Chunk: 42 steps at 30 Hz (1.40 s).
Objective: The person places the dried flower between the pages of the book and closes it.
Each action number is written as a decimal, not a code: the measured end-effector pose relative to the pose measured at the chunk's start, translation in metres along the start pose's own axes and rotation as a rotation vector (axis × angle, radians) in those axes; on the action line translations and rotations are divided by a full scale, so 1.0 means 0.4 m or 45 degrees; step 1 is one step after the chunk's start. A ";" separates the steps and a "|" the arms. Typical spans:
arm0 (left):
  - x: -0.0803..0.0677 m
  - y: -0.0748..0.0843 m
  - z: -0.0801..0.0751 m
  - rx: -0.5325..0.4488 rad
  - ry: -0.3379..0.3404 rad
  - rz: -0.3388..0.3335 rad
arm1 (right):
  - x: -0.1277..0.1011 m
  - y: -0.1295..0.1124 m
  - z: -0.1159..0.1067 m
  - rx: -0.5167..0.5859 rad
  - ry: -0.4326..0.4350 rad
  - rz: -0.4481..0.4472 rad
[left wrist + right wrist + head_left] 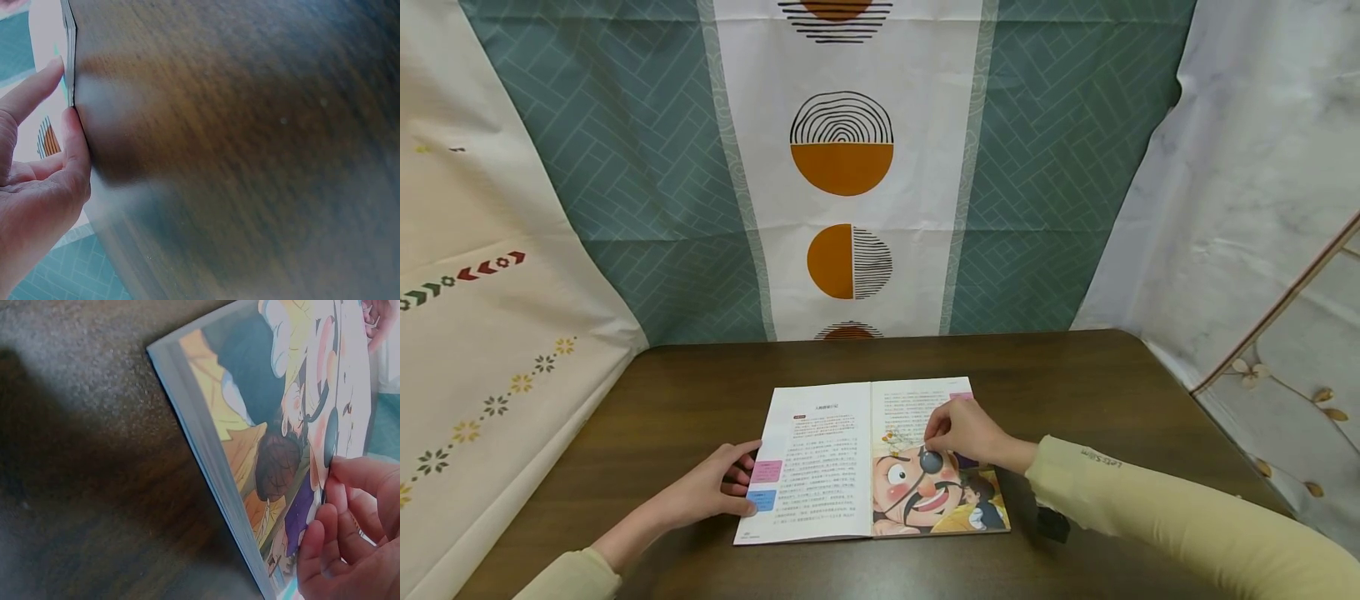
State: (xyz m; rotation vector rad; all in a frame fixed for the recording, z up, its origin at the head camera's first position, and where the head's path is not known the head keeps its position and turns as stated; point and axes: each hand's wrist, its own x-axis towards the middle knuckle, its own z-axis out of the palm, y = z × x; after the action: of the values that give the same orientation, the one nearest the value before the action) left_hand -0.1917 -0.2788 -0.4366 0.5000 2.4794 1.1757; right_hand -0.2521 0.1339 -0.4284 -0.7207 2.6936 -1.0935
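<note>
An open book [820, 483] lies on the table, text on its left page and a large cartoon face with an eye patch [931, 462] on its right page. My left hand [703, 492] grips the book's left edge, thumb [37, 90] on the page side and the other fingers along the edge. My right hand [966, 431] rests on the right page, just above the printed patch. Its fingers [312, 544] are loosely bent, fingertips at the page surface, with thumb and forefinger close together. Nothing shows between them.
The dark wooden table [700, 400] extends around the book. A patterned curtain [1037, 167] hangs behind its far edge, with pale cloths on both sides. A small black object [1052, 524] sits beneath the right forearm.
</note>
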 end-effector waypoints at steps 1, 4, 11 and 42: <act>0.000 -0.001 0.000 -0.002 -0.001 0.001 | 0.000 0.000 0.000 -0.005 -0.003 -0.001; 0.000 -0.002 0.001 -0.004 -0.003 0.006 | -0.001 0.000 0.001 -0.011 -0.004 0.004; 0.000 -0.002 0.001 -0.013 -0.008 0.007 | -0.003 -0.001 0.002 -0.002 0.003 0.033; 0.000 0.006 -0.003 0.034 -0.011 -0.004 | -0.156 0.000 0.019 -0.404 0.223 0.004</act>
State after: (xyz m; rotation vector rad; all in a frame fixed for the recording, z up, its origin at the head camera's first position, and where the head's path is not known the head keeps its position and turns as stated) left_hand -0.1918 -0.2781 -0.4341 0.5074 2.4905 1.1389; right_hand -0.1952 0.1595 -0.4369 -0.6933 3.0588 -0.7673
